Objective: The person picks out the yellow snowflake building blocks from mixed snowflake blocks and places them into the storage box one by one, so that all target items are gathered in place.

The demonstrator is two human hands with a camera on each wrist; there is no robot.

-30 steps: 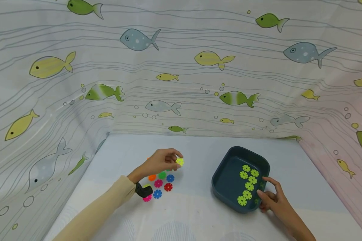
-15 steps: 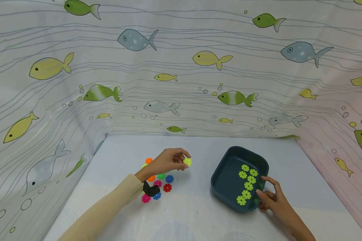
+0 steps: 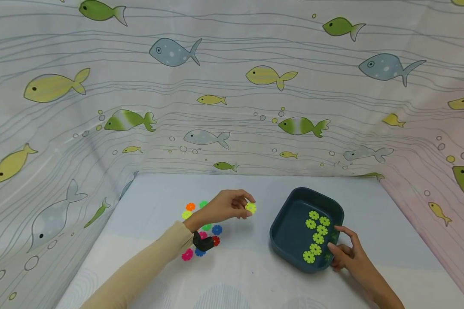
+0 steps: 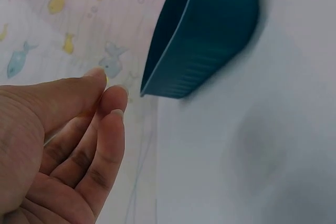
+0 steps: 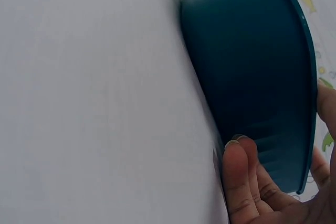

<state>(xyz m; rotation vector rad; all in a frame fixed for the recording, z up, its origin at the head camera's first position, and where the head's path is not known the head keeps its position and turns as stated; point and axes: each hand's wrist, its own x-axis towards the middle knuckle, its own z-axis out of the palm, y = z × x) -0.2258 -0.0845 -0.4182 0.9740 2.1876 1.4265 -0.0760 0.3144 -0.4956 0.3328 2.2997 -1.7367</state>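
Observation:
My left hand (image 3: 228, 205) pinches a yellow snowflake disc (image 3: 251, 208) between thumb and fingertips, raised above the table left of a dark teal plastic tub (image 3: 286, 251). Only a sliver of that disc shows past the thumb in the left wrist view, where the hand (image 4: 79, 135) points toward the tub's outer wall (image 4: 215, 35). My right hand (image 3: 349, 255) grips the tub's right side. Its fingers press the outer wall (image 5: 252, 66), with other digits up at the rim. Several yellow-green snowflake discs (image 3: 318, 238) lie flat on the tub's floor, toward its right side.
Under and around my left forearm (image 3: 151, 262) lie loose snowflake discs in several colours, among them an orange disc (image 3: 190, 207), a blue disc (image 3: 217, 230) and a pink disc (image 3: 187, 255). A fish-printed curtain (image 3: 232, 116) encloses the white table (image 3: 251, 287) at back and sides.
The left hand has moved right with its yellow disc, from over the loose discs toward the tub. My right hand and the tub have stayed in place.

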